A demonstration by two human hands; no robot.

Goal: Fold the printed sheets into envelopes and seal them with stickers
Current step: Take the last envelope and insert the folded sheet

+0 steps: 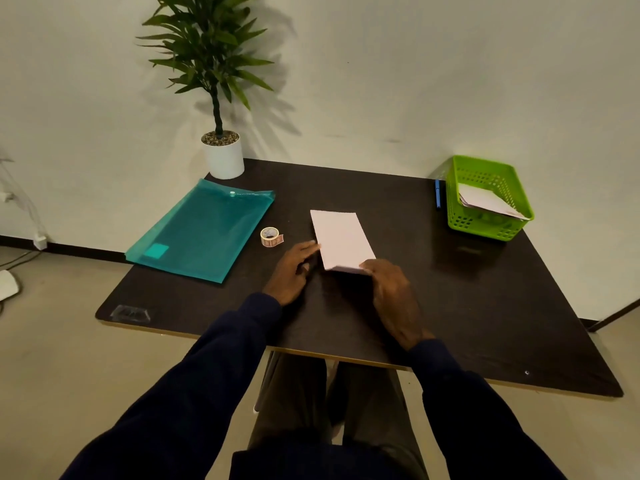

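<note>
The folded sheet point(341, 239) lies flat on the dark bench point(485, 306) at the middle of the frame, a tall pale rectangle with its layered near edge towards the person. The left hand point(294, 268) rests on the bench at the sheet's lower left. Its grip is spread, the fingers nearly straight and the tips touching the paper's left edge. The right hand point(391, 296) covers the lower right corner. Its fingers reach over the near edge, but I cannot tell whether they pinch the layers or only press them flat.

The paper looks thin, light and limp, and it likely slides easily on the smooth bench top. It creases for good wherever it is squeezed, so the safe hold is probably along an edge or corner, with the other palm pinning it down.

A roll of stickers point(271, 237) stands just left of the sheet, near the left fingertips. Further left lies a teal folder point(204, 233), with a potted plant point(221, 157) above it. At the upper right a green basket point(488, 199) holds folded papers, and a blue pen point(438, 194) lies beside it
</note>
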